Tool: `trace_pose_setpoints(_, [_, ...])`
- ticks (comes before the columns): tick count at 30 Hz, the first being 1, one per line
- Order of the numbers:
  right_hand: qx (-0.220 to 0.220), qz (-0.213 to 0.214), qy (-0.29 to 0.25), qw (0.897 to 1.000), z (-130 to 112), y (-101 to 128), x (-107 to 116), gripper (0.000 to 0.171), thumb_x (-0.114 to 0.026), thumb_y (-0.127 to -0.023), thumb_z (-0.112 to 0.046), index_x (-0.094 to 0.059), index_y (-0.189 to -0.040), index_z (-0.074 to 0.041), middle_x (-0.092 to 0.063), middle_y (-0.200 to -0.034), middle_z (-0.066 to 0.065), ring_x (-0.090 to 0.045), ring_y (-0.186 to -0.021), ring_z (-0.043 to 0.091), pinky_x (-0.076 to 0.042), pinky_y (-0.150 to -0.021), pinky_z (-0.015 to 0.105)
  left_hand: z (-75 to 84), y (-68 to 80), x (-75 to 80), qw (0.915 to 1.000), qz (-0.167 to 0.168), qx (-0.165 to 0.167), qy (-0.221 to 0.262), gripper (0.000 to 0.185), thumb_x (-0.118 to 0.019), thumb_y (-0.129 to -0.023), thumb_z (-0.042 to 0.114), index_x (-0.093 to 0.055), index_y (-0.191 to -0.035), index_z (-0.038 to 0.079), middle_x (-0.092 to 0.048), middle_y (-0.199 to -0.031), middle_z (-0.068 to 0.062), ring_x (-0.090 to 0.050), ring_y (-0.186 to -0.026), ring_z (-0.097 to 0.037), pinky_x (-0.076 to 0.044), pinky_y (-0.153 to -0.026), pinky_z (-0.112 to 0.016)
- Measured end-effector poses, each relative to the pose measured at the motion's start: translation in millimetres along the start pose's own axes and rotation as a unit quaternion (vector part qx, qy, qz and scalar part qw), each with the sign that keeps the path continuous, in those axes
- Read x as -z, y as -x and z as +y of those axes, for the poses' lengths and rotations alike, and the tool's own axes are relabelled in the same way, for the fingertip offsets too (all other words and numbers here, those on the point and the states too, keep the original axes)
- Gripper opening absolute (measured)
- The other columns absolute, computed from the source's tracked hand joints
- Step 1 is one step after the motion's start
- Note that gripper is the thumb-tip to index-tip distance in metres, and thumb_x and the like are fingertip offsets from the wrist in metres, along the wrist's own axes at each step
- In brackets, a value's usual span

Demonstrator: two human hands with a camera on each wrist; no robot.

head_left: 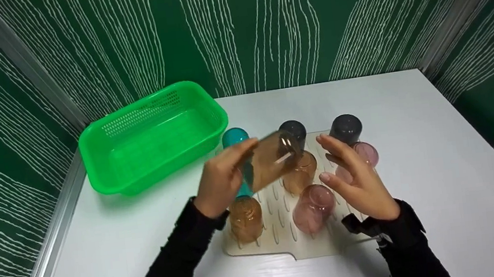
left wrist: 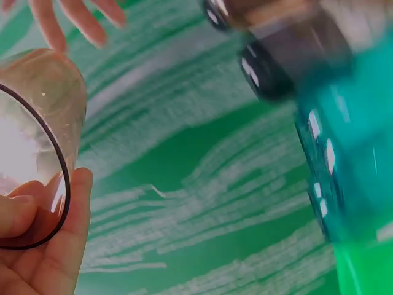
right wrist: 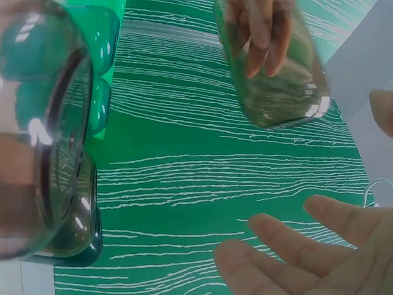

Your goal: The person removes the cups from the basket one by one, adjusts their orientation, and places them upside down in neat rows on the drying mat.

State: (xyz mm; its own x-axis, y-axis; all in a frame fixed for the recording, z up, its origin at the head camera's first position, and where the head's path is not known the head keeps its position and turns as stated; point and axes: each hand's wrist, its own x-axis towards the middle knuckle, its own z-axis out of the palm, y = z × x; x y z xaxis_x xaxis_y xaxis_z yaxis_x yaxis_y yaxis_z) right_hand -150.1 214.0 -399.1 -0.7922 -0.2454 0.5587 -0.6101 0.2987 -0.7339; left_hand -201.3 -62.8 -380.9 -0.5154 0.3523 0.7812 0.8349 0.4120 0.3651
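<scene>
- Head view: left hand (head_left: 221,181) clasps a clear amber plastic cup (head_left: 272,159), lifted and tipped on its side above a cream pegged drying rack (head_left: 282,241) on the white worktop (head_left: 442,181). Right hand (head_left: 356,179) — fingers spread and relaxed, holding nothing — hovers just beside the cup. On the rack, upside down: a teal plastic cup (head_left: 234,136), two dark grey cups, further amber cups, two pink cups. Green perforated plastic basket (head_left: 153,135) at the left, near the rack.
- Left wrist view: thumb and fingers curl round the amber cup (left wrist: 31,141) at its dark rim; teal cup (left wrist: 350,141) blurred alongside.
- Right wrist view: palm open, fingers (right wrist: 295,246) straight; amber cup (right wrist: 273,67) held by the other hand's fingers, well apart.
</scene>
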Motion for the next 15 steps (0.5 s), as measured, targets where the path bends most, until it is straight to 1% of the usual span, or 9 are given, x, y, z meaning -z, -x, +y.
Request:
trace_pose_setpoints(3, [-0.001, -0.018, -0.029, 0.999, -1, 1, -1, 0.071, -0.062, -0.086, 0.012, -0.035, -0.15, -0.001, -0.042, -0.151, 0.022, -0.04, -0.141, 0.009, -0.037, -0.113, 0.023, 13.6, 9.8, -11.1, 0.9995, 0.01, -0.018, 0.024, 0.033, -0.059, -0.088, -0.013, -0.066, -0.118, -0.003, -0.073, -0.108, -0.017, -0.072, -0.096, -0.024, -0.057, -0.086, -0.024])
trace_pose_setpoints(5, [-0.001, -0.034, -0.057, 0.998, -1, 1, -2, 0.071, -0.062, -0.086, 0.009, -0.033, -0.151, -0.001, -0.04, -0.152, 0.022, -0.04, -0.142, 0.011, -0.037, -0.113, 0.024, 21.8, 15.6, -17.0, 0.999, 0.016, -0.027, 0.031, 0.032, -0.059, -0.089, -0.013, -0.066, -0.119, -0.004, -0.073, -0.109, -0.017, -0.072, -0.098, -0.024, -0.056, -0.087, -0.024])
trace_pose_setpoints(7, [0.008, -0.047, -0.084, 0.995, -2, 2, -4, 0.07, -0.064, -0.089, 0.002, -0.031, -0.151, 0.0, -0.039, -0.152, 0.023, -0.041, -0.142, 0.013, -0.036, -0.114, 0.024, 29.0, 20.4, -20.7, 0.9987, 0.02, -0.029, 0.035, 0.032, -0.059, -0.089, -0.012, -0.066, -0.119, -0.004, -0.073, -0.109, -0.017, -0.072, -0.099, -0.024, -0.056, -0.088, -0.025])
trace_pose_setpoints(9, [0.02, -0.057, -0.101, 0.993, -2, 3, -6, 0.071, -0.066, -0.091, -0.009, -0.03, -0.151, 0.002, -0.039, -0.151, 0.024, -0.042, -0.141, 0.015, -0.035, -0.114, 0.024, 34.6, 24.0, -22.4, 0.9987, 0.021, -0.032, 0.033, 0.032, -0.06, -0.09, -0.012, -0.066, -0.12, -0.004, -0.073, -0.11, -0.016, -0.072, -0.101, -0.023, -0.056, -0.09, -0.025])
trace_pose_setpoints(11, [0.033, -0.063, -0.104, 0.992, -4, 3, -8, 0.074, -0.068, -0.092, -0.019, -0.03, -0.151, 0.003, -0.042, -0.151, 0.021, -0.044, -0.139, 0.017, -0.035, -0.114, 0.024, 38.4, 26.6, -23.1, 0.9988, 0.019, -0.034, 0.028, 0.032, -0.06, -0.09, -0.011, -0.065, -0.121, -0.003, -0.073, -0.111, -0.015, -0.071, -0.102, -0.023, -0.056, -0.09, -0.025])
trace_pose_setpoints(15, [0.05, -0.076, -0.107, 0.99, -7, 3, -12, 0.077, -0.069, -0.091, -0.028, -0.03, -0.15, 0.004, -0.045, -0.148, 0.021, -0.046, -0.137, 0.019, -0.035, -0.114, 0.024, 41.8, 31.4, -24.8, 0.999, 0.006, -0.038, 0.024, 0.031, -0.059, -0.092, -0.007, -0.064, -0.122, -0.002, -0.073, -0.112, -0.014, -0.071, -0.103, -0.022, -0.054, -0.092, -0.023])
